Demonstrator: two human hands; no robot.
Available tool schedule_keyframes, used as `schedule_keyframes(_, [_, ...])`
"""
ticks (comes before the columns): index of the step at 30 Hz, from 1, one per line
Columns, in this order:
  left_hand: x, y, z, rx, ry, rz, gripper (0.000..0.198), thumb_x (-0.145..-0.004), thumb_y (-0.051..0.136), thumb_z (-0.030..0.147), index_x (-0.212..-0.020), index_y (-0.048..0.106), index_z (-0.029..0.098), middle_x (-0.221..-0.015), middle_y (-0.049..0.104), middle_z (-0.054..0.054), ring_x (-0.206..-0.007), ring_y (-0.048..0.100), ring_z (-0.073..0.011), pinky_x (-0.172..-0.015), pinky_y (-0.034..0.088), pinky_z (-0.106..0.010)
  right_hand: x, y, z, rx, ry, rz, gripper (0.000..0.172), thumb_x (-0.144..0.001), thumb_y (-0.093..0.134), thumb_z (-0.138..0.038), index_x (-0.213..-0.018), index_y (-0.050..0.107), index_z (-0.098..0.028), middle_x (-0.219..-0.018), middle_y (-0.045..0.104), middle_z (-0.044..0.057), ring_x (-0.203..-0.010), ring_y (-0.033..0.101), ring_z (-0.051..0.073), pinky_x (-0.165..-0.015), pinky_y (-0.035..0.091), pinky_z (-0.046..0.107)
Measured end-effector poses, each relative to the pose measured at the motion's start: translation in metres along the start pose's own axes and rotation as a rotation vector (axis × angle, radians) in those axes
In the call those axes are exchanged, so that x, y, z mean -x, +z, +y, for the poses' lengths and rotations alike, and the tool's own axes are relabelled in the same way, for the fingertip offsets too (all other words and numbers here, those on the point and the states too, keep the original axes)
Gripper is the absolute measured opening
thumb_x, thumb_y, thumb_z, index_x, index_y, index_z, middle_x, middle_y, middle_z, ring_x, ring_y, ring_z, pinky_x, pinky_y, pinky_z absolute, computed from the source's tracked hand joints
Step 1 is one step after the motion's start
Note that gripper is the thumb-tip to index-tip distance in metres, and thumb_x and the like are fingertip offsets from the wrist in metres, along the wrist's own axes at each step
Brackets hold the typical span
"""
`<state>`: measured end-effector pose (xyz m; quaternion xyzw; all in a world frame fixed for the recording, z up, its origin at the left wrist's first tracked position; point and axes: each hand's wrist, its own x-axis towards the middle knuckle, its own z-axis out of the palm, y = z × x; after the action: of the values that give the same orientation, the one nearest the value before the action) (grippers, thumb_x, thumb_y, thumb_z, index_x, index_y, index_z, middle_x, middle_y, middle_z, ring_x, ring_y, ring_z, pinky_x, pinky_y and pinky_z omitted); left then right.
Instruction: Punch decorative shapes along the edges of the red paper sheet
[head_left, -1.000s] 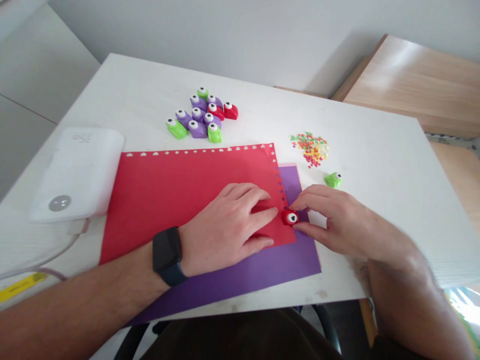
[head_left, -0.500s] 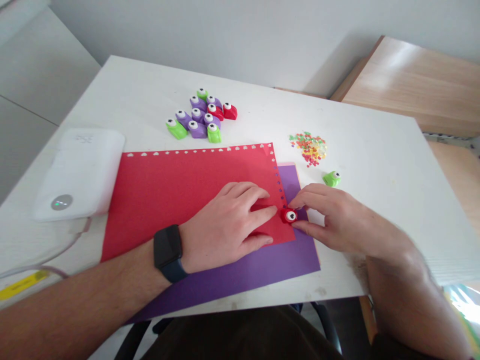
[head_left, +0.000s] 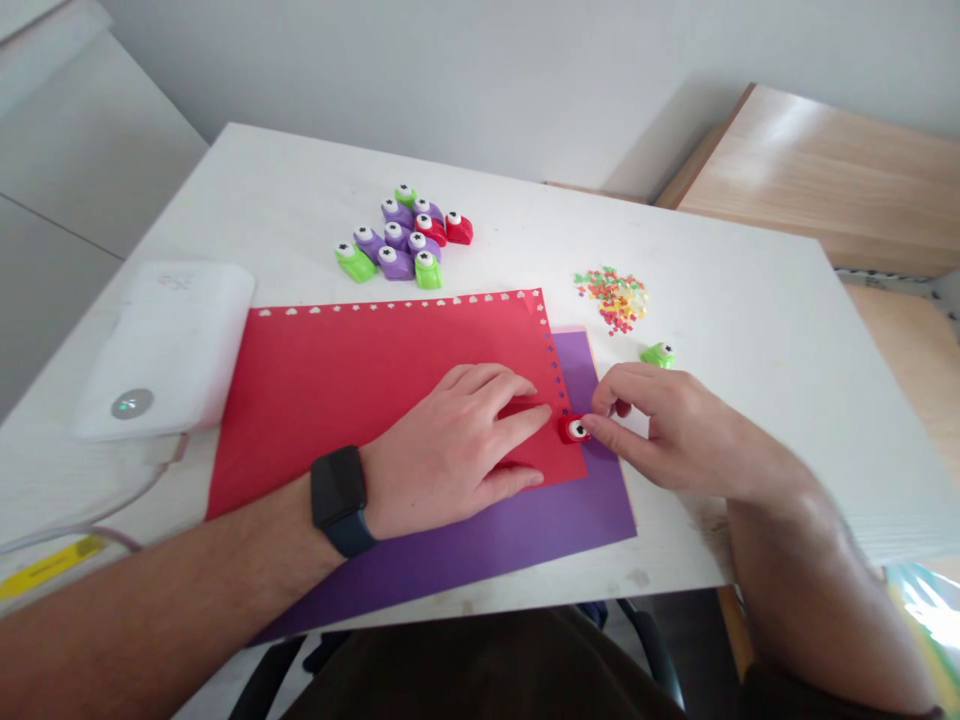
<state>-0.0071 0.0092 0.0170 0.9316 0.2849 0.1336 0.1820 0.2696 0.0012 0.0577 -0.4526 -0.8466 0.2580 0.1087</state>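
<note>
The left hand (head_left: 450,450) lies open on the red paper (head_left: 337,390), pinning it flat (so it can't slide), while the right hand (head_left: 675,430) pinches a red punch (head_left: 574,430) on the paper's edge.

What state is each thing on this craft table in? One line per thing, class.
Red card sheet, punched along two edges.
Purple card sheet, flat under the red sheet.
Red plastic craft punch, on the red sheet's edge.
Green plastic craft punch, loose on the table, untouched.
Coloured paper cut-outs, loose heap.
Left hand, flat on the red sheet.
Right hand, fingertips at the red punch.
</note>
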Motion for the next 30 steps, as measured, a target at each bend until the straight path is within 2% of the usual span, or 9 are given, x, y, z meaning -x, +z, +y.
schedule_keyframes(9, [0.0004,0.0035,0.0002,-0.009,0.062,0.053,0.055,-0.104,0.062,0.046,-0.152,0.057,0.018,-0.137,0.063,-0.017,-0.129,0.056,-0.0325,-0.115,0.046,-0.054,-0.0039,0.0046,0.0028,-0.012,0.0,-0.007,0.027,-0.104,0.063,-0.036,-0.083,0.061,-0.02,-0.075,0.06,0.0,-0.068,0.05,0.014,-0.066,0.036,0.03])
schedule_keyframes(16, [-0.0005,0.0048,0.0003,-0.002,0.081,0.056,0.048,-0.105,0.061,0.045,-0.146,0.061,0.021,-0.137,0.063,-0.015,-0.13,0.057,-0.032,-0.115,0.046,-0.053,-0.0075,0.0077,0.0016,-0.074,0.026,-0.072,0.03,-0.105,0.061,-0.035,-0.08,0.062,-0.019,-0.073,0.059,-0.001,-0.067,0.049,0.013,-0.064,0.034,0.029])
schedule_keyframes(22, [-0.0011,0.0057,0.0001,-0.014,0.083,0.056,0.054,-0.106,0.06,0.048,-0.147,0.059,0.013,-0.136,0.065,-0.017,-0.128,0.058,-0.0318,-0.114,0.046,-0.052,-0.0082,0.0068,0.003,-0.098,0.055,-0.113,0.034,-0.106,0.06,-0.038,-0.078,0.061,-0.019,-0.071,0.058,-0.002,-0.064,0.047,0.012,-0.062,0.033,0.028])
schedule_keyframes(30, [-0.0018,0.0057,-0.0007,-0.02,0.102,0.038,0.053,-0.106,0.06,0.048,-0.143,0.062,0.01,-0.135,0.069,-0.016,-0.127,0.06,-0.0305,-0.112,0.046,-0.05,-0.0081,0.0068,0.0034,-0.045,0.058,-0.126,0.037,-0.108,0.056,-0.044,-0.081,0.063,-0.019,-0.071,0.059,-0.001,-0.064,0.048,0.013,-0.062,0.033,0.029])
